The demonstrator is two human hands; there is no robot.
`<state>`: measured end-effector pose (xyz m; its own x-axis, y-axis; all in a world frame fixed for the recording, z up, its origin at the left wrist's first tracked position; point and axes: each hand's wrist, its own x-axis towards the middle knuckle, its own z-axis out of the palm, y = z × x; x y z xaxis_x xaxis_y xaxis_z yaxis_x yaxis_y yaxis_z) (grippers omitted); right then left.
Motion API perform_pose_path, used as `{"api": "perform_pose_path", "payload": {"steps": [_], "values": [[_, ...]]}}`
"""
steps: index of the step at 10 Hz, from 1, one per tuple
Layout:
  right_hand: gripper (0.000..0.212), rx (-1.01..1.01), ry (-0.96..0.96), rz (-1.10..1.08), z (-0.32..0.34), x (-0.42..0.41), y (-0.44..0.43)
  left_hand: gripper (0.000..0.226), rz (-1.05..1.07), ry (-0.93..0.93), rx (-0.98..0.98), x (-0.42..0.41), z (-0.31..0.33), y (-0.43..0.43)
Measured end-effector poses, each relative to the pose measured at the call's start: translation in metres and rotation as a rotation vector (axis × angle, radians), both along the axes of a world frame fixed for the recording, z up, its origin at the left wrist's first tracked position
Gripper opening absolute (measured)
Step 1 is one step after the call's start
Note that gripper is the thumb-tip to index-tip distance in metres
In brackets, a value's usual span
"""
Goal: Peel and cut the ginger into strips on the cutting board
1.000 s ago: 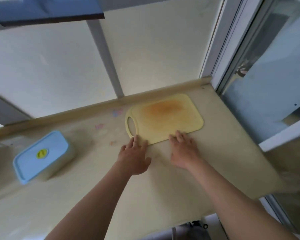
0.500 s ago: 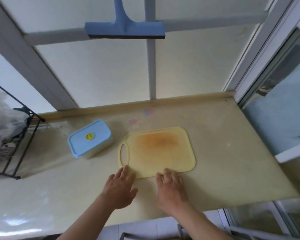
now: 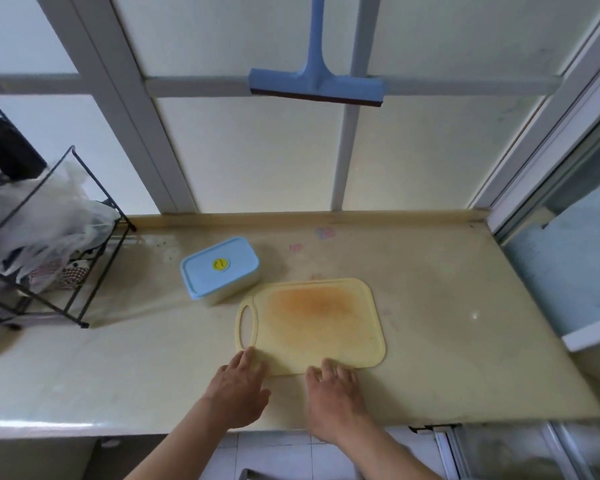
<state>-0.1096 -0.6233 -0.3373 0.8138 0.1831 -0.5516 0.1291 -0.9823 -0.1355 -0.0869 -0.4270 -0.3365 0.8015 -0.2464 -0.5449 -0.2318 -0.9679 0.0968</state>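
A pale yellow plastic cutting board point(image 3: 312, 323), a rectangle with rounded corners and an oval handle slot point(image 3: 246, 325) at its left end, lies flat near the middle of the surface point(image 3: 447, 341). A cloudy orange stain spreads across its far half. Both hands are flat with fingers straight, gripping nothing. The left hand point(image 3: 238, 389) lays its fingertips on the board's near left corner just by the slot, and the right hand point(image 3: 333, 393) touches the near edge with spread fingertips. Just beyond the board's far left corner stands a rectangular plastic container point(image 3: 219, 268), with a smooth light blue lid, a small round yellow sticker point(image 3: 220, 264) and cream walls. The surface is a glossy beige slab, scuffed and blotched, with faint pink marks point(image 3: 325, 233) near its raised back lip. At far left a thin black wire rack point(image 3: 94, 258) holds crumpled translucent plastic bags point(image 3: 39, 216). Behind, frosted panes point(image 3: 257, 161) sit in a grey-white window frame point(image 3: 347, 150), and a blue plastic squeegee point(image 3: 316, 87) with a dark rubber blade hangs against them. A glass panel point(image 3: 568, 244) in a white frame closes the right side.
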Motion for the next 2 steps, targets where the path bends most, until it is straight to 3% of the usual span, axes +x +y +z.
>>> {"api": "perform_pose_path", "payload": {"steps": [1, 2], "values": [[0.052, 0.026, 0.026, -0.022, 0.013, 0.008, -0.006, 0.064, 0.026, -0.024, -0.042, 0.007, 0.008, 0.002], [0.046, 0.102, -0.067, -0.095, 0.037, 0.038, -0.016, 0.060, 0.120, -0.114, -0.206, 0.030, 0.035, -0.003]]}}
